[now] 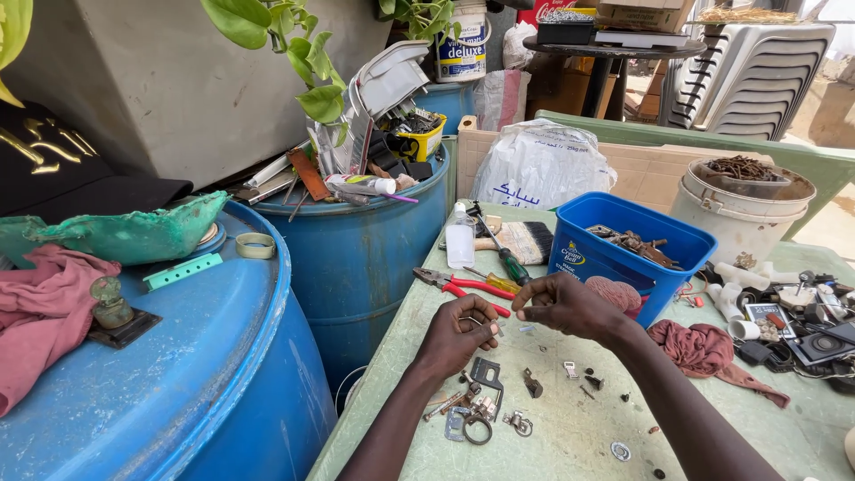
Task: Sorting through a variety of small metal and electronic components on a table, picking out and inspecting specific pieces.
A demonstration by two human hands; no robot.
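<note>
Both my hands are raised just above a pale green table (570, 445), close together. My left hand (459, 334) pinches a small metal part between thumb and fingers. My right hand (570, 305) is closed in a pinch facing it, and whatever it holds is too small to make out. Below my hands lie several small metal parts (485, 405), including brackets, screws and a ring. Red-handled pliers (463, 285) and a green-handled screwdriver (509, 260) lie just beyond my hands.
A blue plastic tub (628, 254) of rusty hardware stands behind my right hand. A maroon rag (704, 349), white pipe fittings (735, 298) and dark electronics (815, 334) lie right. Two blue drums (267, 374) (365, 249) stand left. A white bucket (739, 209) and white sack (539, 165) sit behind.
</note>
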